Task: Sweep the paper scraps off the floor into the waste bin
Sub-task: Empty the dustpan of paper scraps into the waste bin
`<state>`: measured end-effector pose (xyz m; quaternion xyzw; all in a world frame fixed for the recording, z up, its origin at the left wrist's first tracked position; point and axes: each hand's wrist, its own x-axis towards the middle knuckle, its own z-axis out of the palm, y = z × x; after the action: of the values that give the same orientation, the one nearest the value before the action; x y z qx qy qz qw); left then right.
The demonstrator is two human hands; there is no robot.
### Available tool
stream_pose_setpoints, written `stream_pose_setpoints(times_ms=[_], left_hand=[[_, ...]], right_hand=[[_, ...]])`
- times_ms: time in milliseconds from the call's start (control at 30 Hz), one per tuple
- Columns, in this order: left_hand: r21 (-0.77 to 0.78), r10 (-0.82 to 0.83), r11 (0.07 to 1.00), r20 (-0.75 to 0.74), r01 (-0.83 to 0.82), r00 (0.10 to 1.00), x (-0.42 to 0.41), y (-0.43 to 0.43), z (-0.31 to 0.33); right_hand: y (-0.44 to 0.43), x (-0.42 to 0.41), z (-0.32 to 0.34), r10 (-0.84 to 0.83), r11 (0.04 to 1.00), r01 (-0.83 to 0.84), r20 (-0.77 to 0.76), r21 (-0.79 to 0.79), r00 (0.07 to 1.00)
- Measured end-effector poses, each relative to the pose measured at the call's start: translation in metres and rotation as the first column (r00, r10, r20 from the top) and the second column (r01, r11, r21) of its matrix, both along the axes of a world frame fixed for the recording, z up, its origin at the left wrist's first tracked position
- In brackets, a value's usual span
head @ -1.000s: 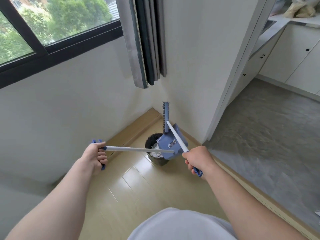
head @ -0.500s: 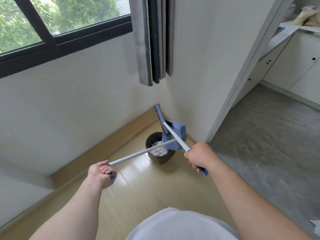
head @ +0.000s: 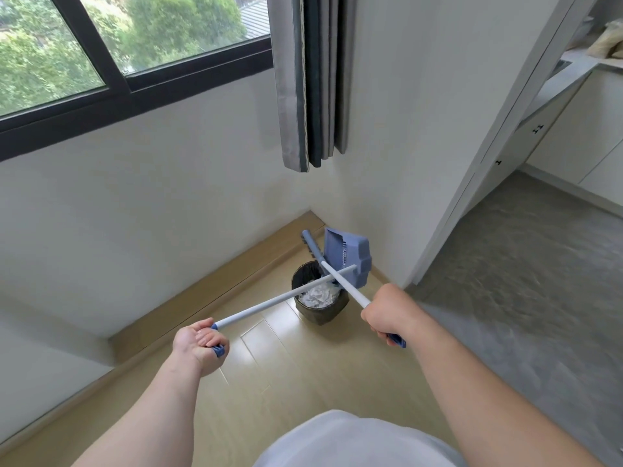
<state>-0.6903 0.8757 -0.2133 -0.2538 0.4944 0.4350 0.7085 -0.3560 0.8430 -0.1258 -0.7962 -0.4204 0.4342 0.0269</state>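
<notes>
The crumpled white paper scraps (head: pixel 317 294) lie inside the dark waste bin (head: pixel 324 315), which stands on the wooden floor (head: pixel 286 369) in the corner of the room, below the grey curtain (head: pixel 310 79). Just above the bin's far rim the blue dustpan (head: pixel 350 254) hangs tilted, with the broom (head: pixel 312 246) head beside it and their two white poles crossing over the bin. The left hand (head: pixel 199 343) has its fingers curled tight round the end of the dustpan's pole, and the right hand (head: pixel 387 313) grips the broom's pole in a closed fist.

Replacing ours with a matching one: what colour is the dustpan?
The dustpan is blue; the head view shows it best.
</notes>
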Motion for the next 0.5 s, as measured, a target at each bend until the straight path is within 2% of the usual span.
stream_pose_setpoints(times_ms=[267,500], left_hand=[[0.015,-0.072,0.997,-0.056,0.073,0.996,-0.004,0.001,0.013],[0.043,-0.136,0.989,-0.087,0.140,0.987,-0.004,0.003,0.014]], right_hand=[[-0.004,-0.004,-0.027,-0.013,1.000,0.014,-0.062,0.010,0.998],[-0.005,-0.002,-0.016,-0.095,0.994,0.103,-0.167,0.038,0.981]])
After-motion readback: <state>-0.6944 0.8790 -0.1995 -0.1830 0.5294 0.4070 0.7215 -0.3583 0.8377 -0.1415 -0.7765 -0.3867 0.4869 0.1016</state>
